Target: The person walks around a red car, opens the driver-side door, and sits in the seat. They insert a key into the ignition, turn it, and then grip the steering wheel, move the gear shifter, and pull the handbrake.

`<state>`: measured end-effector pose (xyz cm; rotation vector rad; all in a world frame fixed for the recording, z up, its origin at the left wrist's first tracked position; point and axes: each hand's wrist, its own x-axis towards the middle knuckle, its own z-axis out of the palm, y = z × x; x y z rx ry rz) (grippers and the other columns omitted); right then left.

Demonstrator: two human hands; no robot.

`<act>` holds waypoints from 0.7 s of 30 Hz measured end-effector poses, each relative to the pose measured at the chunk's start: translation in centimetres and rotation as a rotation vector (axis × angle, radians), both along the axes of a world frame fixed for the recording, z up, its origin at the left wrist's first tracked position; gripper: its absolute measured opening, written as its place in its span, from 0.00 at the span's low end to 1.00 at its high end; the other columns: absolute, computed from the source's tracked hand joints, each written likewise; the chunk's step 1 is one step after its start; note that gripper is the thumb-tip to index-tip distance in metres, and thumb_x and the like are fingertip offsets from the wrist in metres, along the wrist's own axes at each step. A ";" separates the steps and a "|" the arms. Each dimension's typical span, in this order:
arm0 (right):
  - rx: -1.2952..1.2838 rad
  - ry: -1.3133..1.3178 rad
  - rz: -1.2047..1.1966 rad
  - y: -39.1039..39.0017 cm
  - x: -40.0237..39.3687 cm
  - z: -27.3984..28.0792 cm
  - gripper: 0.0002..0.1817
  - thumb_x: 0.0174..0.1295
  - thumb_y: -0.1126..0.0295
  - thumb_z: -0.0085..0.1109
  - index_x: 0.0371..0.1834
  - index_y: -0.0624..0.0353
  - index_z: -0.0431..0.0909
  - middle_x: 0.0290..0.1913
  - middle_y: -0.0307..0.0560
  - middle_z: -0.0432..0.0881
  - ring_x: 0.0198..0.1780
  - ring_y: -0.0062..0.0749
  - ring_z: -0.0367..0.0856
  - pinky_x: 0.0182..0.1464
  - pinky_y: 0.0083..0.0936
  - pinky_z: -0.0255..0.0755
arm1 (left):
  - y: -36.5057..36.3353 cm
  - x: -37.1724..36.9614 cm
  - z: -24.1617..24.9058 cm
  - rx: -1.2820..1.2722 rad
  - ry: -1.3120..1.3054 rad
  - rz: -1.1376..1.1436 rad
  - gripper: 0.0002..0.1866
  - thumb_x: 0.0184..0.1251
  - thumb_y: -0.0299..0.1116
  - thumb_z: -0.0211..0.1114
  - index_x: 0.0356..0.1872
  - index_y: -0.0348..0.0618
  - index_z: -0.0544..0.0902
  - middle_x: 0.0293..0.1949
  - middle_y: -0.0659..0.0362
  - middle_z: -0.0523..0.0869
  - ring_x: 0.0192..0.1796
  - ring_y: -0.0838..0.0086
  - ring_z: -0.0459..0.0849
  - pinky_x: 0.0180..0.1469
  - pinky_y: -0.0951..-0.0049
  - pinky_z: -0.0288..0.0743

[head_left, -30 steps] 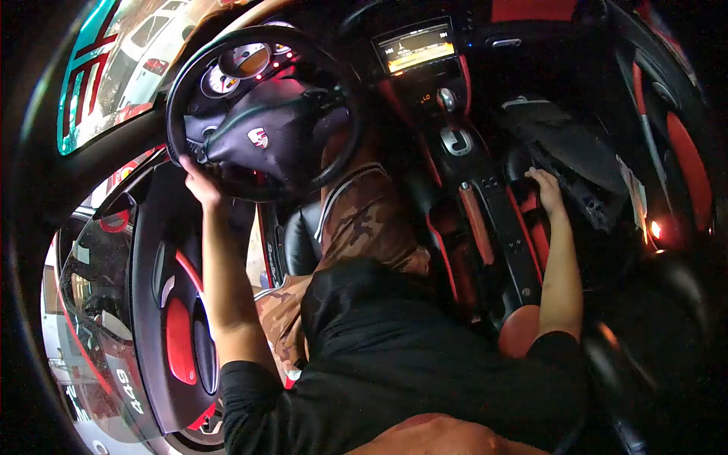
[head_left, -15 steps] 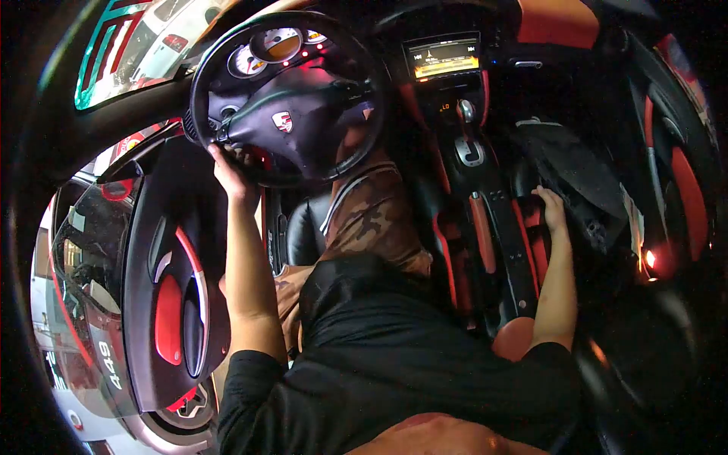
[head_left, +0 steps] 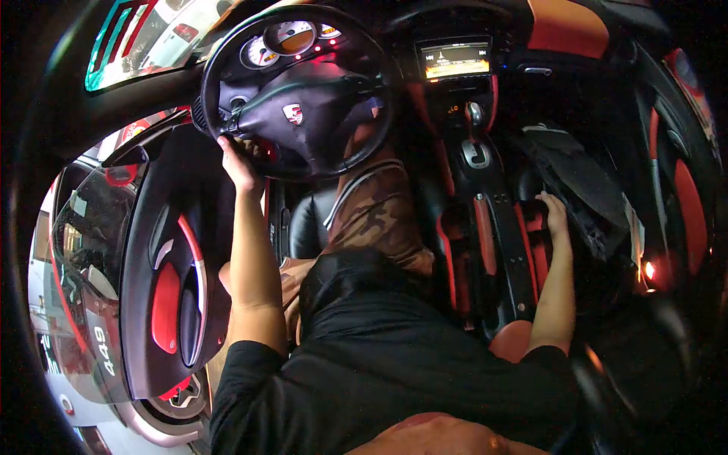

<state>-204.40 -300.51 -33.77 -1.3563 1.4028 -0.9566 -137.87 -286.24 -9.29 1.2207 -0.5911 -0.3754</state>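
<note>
Up at the top of the view, the left hand [head_left: 241, 163] is clamped on the lower left rim of the wheel [head_left: 299, 91], fingers curled around the black rim and the forearm running straight down from it toward the black sleeve. The wheel sits tilted in front of the gauges [head_left: 284, 42], whose pale dials show through its upper opening, and a small crest marks its hub. Just left of the arm stands the open door [head_left: 171, 265], black with red inserts, its window glass reflecting shapes from outside; the number 449 can be read low on the body panel beside it. Across the cabin, the right hand [head_left: 555, 214] rests on the near edge of the passenger seat [head_left: 584, 182], fingers lying flat and slightly apart rather than gripping anything; whether the fingertips press into the seat cannot be told in the dim light. Between the two hands runs the console [head_left: 497, 235], black with red strips, with the shifter [head_left: 475, 115] at its upper end and the lit screen [head_left: 455, 61] above that. One leg in camouflage trousers [head_left: 375, 216] stretches below the wheel toward the footwell, lying on the black driver's seat [head_left: 303, 231]. A small orange light [head_left: 647, 271] glows low on the far side, near the passenger door.
</note>
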 end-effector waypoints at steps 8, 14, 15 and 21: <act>0.020 0.019 0.024 -1.1 -1.2 -1.9 0.25 0.74 0.54 0.56 0.54 0.69 0.84 0.57 0.52 0.86 0.62 0.38 0.80 0.68 0.32 0.65 | 7.7 5.6 -3.9 0.485 -0.928 0.623 0.23 0.69 0.51 0.71 0.47 0.39 0.83 0.43 0.52 0.84 0.49 0.61 0.82 0.56 0.61 0.75; 0.003 0.071 0.052 -0.3 -1.5 -1.4 0.33 0.74 0.46 0.55 0.61 0.72 0.80 0.59 0.52 0.84 0.63 0.39 0.77 0.69 0.32 0.63 | 22.0 13.7 -2.6 1.211 -0.683 1.177 0.52 0.62 0.61 0.70 0.81 0.55 0.51 0.76 0.37 0.59 0.78 0.38 0.56 0.72 0.31 0.57; 0.018 0.071 0.036 -0.6 -1.5 -1.3 0.35 0.74 0.45 0.55 0.61 0.73 0.79 0.59 0.53 0.83 0.62 0.39 0.77 0.69 0.32 0.63 | 22.8 13.7 -1.4 1.337 -0.603 1.114 0.57 0.62 0.62 0.69 0.83 0.57 0.43 0.77 0.34 0.57 0.79 0.37 0.54 0.72 0.28 0.54; 0.050 0.187 0.085 -0.5 -1.5 0.0 0.38 0.73 0.44 0.55 0.63 0.76 0.76 0.63 0.56 0.79 0.62 0.41 0.75 0.69 0.32 0.63 | 23.1 18.1 -1.2 1.088 -0.537 0.837 0.64 0.66 0.53 0.69 0.80 0.55 0.21 0.73 0.16 0.51 0.75 0.28 0.63 0.72 0.27 0.56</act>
